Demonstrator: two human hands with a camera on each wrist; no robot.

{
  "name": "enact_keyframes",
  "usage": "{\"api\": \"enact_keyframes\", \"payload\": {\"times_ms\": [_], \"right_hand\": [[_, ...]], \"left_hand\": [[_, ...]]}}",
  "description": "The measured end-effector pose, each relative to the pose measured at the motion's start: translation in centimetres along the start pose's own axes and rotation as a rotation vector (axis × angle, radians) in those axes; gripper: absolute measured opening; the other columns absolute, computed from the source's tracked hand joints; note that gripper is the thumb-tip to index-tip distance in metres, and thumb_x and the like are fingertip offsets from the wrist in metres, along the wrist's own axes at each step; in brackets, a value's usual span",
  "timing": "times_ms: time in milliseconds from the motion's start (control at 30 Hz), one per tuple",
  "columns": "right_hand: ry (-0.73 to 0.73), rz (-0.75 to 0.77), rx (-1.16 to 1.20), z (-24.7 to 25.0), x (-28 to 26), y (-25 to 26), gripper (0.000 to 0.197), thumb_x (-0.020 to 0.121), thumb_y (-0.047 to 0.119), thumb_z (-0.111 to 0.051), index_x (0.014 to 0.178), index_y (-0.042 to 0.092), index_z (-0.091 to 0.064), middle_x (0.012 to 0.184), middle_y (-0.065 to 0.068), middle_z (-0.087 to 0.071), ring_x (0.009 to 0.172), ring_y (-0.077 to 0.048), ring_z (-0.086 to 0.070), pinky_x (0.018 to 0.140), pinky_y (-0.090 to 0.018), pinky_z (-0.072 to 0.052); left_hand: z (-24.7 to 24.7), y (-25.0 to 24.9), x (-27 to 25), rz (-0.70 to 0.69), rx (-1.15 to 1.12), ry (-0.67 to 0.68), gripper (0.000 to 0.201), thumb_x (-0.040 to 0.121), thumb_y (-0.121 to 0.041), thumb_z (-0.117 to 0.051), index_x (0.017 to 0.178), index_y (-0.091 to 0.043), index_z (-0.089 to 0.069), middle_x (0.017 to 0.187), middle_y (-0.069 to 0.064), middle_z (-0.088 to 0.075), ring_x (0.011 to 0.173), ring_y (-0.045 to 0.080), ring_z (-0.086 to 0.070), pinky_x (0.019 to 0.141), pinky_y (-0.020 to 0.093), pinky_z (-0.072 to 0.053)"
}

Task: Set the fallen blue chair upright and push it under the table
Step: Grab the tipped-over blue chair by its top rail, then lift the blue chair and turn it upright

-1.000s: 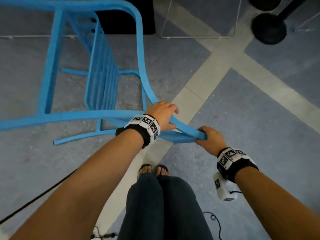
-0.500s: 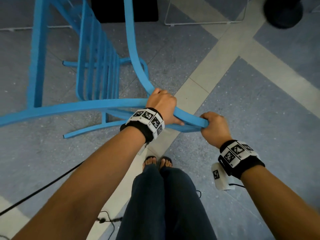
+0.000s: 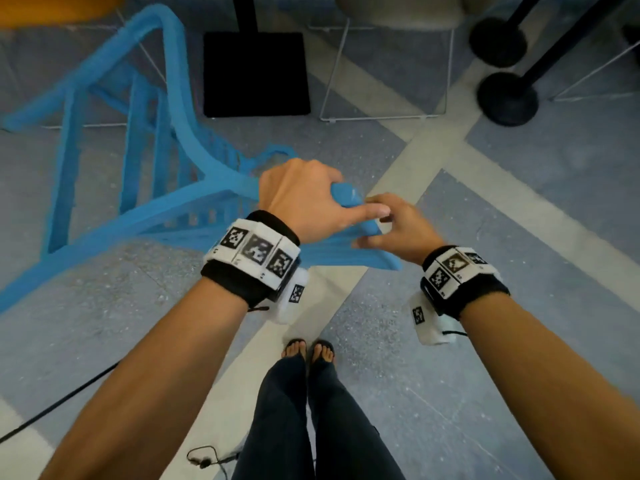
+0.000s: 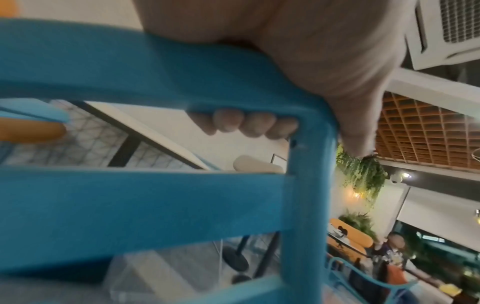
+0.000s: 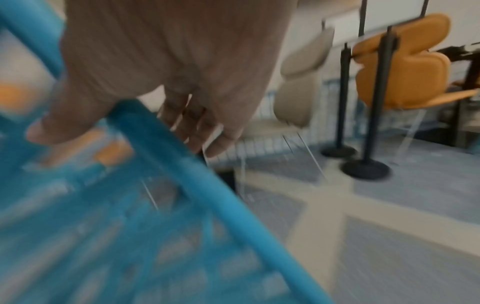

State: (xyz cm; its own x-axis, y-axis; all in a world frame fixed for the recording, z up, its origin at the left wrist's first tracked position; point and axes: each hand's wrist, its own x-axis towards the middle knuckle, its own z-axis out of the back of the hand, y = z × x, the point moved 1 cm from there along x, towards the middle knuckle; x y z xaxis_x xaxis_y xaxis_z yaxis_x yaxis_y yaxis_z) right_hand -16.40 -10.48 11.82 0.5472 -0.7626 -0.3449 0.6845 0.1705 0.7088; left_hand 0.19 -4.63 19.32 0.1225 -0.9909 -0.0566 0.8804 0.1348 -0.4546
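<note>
The blue chair (image 3: 156, 209) is tilted, its slatted back toward me and its legs pointing away to the left. My left hand (image 3: 304, 199) grips the top rail of the back from above; in the left wrist view its fingertips (image 4: 244, 123) curl under the blue rail (image 4: 130, 205). My right hand (image 3: 398, 226) holds the near corner of the same rail just beside the left hand. In the blurred right wrist view the blue bar (image 5: 221, 197) passes between the thumb and fingers of my right hand (image 5: 168, 61). A black square pedestal base (image 3: 256, 74) stands just beyond the chair.
A beige chair on white wire legs (image 3: 398, 8) stands to the right of the base. Two black stanchion bases (image 3: 507, 98) are at the far right. A black cable (image 3: 52, 407) runs over the floor at the left. My feet (image 3: 308, 351) are below the hands.
The chair has swung, its back rail rising toward me. My hands have come close together at the rail's corner, and the right hand's fist has loosened to a lighter hold.
</note>
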Motion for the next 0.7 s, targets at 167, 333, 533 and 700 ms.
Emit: {"api": "enact_keyframes", "payload": {"times_ms": [167, 333, 533, 700], "right_hand": [[-0.037, -0.260, -0.054, -4.9, -0.7, -4.4, 0.029, 0.066, 0.035, -0.079, 0.074, 0.014, -0.061, 0.078, -0.014, -0.065, 0.075, -0.029, -0.060, 0.058, -0.033, -0.041], [-0.062, -0.192, -0.018, -5.9, -1.8, -2.8, 0.048, 0.066, 0.038, -0.079, 0.043, 0.026, -0.039, 0.043, 0.006, -0.038, 0.041, -0.011, -0.038, 0.040, -0.025, -0.026], [-0.146, -0.096, -0.110, -1.8, -4.5, 1.2, 0.051, 0.059, 0.045, -0.081, 0.043, 0.012, -0.046, 0.047, 0.000, -0.034, 0.046, -0.024, -0.042, 0.045, -0.034, -0.032], [-0.202, 0.097, -0.516, 3.5, -8.1, 4.3, 0.086, 0.040, 0.091, -0.035, 0.053, 0.009, -0.059, 0.044, 0.003, -0.031, 0.049, -0.029, -0.048, 0.047, -0.029, -0.033]], "left_hand": [[3.9, 1.1, -2.7, 0.075, -0.022, -0.242, 0.058, 0.060, -0.066, -0.056, 0.040, -0.016, -0.034, 0.037, -0.004, -0.025, 0.051, 0.028, -0.036, 0.051, 0.028, -0.025], [5.0, 1.8, -5.2, 0.087, -0.035, -0.318, 0.056, 0.058, -0.068, -0.046, 0.043, -0.014, -0.041, 0.035, -0.004, -0.022, 0.046, 0.027, -0.034, 0.049, 0.026, -0.022], [8.5, 1.5, -8.3, 0.074, -0.305, -0.590, 0.046, 0.068, -0.049, -0.059, 0.044, -0.012, -0.046, 0.040, 0.005, -0.038, 0.044, 0.025, -0.037, 0.043, 0.040, -0.036], [9.6, 0.1, -13.9, 0.042, -0.560, -0.746, 0.046, 0.075, -0.040, -0.059, 0.044, -0.009, -0.046, 0.054, 0.002, -0.042, 0.043, 0.023, -0.028, 0.043, 0.033, -0.024]]}}
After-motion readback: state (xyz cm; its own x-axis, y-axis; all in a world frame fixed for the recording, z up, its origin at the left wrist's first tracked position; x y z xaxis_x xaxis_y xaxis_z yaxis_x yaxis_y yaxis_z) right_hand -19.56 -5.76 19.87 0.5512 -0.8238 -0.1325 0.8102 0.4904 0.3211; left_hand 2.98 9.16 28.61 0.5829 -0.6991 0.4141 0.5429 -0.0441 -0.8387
